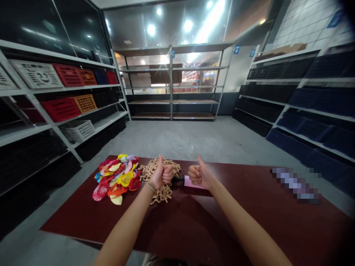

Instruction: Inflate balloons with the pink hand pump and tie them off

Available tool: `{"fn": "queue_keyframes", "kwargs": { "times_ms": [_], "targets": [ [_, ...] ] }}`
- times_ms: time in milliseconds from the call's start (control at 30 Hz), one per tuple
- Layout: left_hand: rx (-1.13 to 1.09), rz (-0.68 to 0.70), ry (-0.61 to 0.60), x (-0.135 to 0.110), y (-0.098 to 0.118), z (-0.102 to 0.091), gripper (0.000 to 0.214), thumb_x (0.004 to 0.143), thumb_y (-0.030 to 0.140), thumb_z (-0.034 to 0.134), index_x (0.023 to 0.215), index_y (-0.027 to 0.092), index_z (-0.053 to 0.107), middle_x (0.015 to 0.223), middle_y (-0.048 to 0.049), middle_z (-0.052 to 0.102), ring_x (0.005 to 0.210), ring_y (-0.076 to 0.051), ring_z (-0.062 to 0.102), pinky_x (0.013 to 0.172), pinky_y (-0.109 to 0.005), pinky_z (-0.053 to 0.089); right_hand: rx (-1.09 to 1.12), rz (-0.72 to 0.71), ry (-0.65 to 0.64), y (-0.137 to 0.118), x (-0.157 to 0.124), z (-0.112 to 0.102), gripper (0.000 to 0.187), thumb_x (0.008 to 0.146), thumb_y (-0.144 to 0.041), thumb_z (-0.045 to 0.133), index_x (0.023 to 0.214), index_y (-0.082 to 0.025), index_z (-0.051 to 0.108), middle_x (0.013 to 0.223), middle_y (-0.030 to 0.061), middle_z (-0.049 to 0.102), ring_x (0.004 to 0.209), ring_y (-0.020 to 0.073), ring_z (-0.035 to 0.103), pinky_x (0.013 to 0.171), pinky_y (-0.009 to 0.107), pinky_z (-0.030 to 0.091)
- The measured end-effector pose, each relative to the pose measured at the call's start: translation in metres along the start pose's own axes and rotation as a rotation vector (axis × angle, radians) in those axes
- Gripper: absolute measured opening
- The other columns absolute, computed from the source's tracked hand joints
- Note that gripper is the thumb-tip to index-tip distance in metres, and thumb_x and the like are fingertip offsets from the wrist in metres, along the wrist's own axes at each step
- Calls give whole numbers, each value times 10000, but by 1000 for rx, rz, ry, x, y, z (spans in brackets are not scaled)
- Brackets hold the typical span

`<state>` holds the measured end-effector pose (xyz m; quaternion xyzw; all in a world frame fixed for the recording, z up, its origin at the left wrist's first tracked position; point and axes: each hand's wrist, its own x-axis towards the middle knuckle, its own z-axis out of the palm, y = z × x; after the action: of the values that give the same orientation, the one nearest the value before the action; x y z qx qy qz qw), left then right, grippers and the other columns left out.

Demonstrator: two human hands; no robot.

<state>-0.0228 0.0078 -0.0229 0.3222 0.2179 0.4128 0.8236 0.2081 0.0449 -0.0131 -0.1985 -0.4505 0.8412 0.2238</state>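
Holding both hands raised over the bench point(277, 218), with fingers curled tight into the palms and thumbs upright: left hand point(163, 175) in front of tan strands point(161, 195), right hand point(198, 174) in front of a pink tube point(191, 181). Cannot tell the contents of either fist. At far left, coloured crates point(61, 109) on a rack point(61, 137). Next, on the bench's left part, a loose heap of balloons point(119, 177), flat, many-coloured, lying every way. Just beside, the strands, curled and tangled, without a shared direction. Between the hands and partly behind the right one, the tube, lying on the bench; long axis running left to right, slanting slightly nearer at right, black tip point(180, 180) pointing left, toward the strands. Well apart, near the right edge, a pixelated object point(296, 186), slanting from far left to near right. Beyond, dark crates point(266, 96) at right.
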Motion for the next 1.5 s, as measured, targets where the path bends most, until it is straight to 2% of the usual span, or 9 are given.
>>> {"fn": "queue_keyframes", "kwargs": {
  "times_ms": [200, 333, 500, 667, 800, 1033, 1167, 1300, 1500],
  "targets": [
    [-31, 46, 13, -12, 3, -6, 714, 785, 860, 339, 538, 192, 295, 461, 81, 201, 389, -43, 128, 341, -148, 120, -154, -50, 72, 3, 6, 17, 720, 860, -845, 155, 514, -226, 282, 451, -92, 196, 362, 54, 132, 351, 204, 132],
    [-46, 244, 147, -33, 8, 0, 628, 825, 768, 471, 649, 166, 454, 563, 49, 350, 448, -65, 337, 396, -161, 304, -321, -172, 182, 12, 17, 41, 650, 896, -789, 241, 691, -217, 471, 590, -50, 400, 454, 87, 359, 446, 234, 338],
    [96, 560, 526, -92, 16, -14, 378, 797, 505, 728, 893, 156, 616, 820, -16, 580, 724, -122, 564, 670, -232, 493, -675, -308, 296, 35, 44, 59, 268, 854, -493, 643, 972, -254, 615, 837, 7, 598, 715, 168, 547, 646, 297, 451],
    [615, 638, 1058, -158, 23, -54, 270, 791, 427, 734, 859, 175, 667, 753, -5, 616, 678, -137, 547, 664, -242, 445, -954, -397, 234, 66, 77, 77, 94, 871, -333, 622, 907, -268, 680, 917, 37, 674, 877, 225, 576, 870, 377, 421],
    [1052, 610, 1254, -185, 25, -79, 156, 803, 347, 710, 871, 206, 714, 848, -44, 683, 765, -193, 595, 731, -284, 429, -1057, -444, 172, 89, 101, 93, 113, 899, -291, 577, 869, -264, 682, 908, 44, 687, 862, 223, 593, 873, 371, 424],
    [1382, 501, 1348, -177, 12, -102, 163, 765, 317, 739, 874, 206, 692, 863, -81, 652, 791, -248, 580, 778, -338, 417, -1090, -475, 158, 107, 116, 100, 109, 888, -243, 591, 858, -264, 693, 892, 50, 686, 878, 221, 605, 881, 364, 440],
    [1395, 547, 1331, -170, 14, -92, 70, 771, 259, 715, 765, 215, 661, 806, -80, 615, 881, -279, 564, 855, -366, 404, -1035, -473, 186, 101, 103, 96, 105, 896, -276, 599, 873, -270, 701, 911, 52, 691, 885, 233, 608, 911, 401, 443],
    [1102, 701, 1121, -165, 24, -54, 115, 775, 308, 739, 790, 216, 671, 873, -60, 635, 880, -242, 558, 807, -309, 412, -903, -461, 251, 86, 85, 88, 156, 921, -347, 575, 1004, -279, 689, 1048, 72, 682, 990, 249, 612, 944, 440, 466],
    [514, 521, 684, -138, 23, 6, 233, 815, 383, 723, 885, 189, 614, 798, 0, 597, 686, -127, 534, 632, -224, 415, -628, -365, 237, 68, 53, 75, 443, 953, -480, 512, 1356, -299, 472, 1288, 108, 592, 1150, 230, 605, 922, 447, 543]
  ]
}}
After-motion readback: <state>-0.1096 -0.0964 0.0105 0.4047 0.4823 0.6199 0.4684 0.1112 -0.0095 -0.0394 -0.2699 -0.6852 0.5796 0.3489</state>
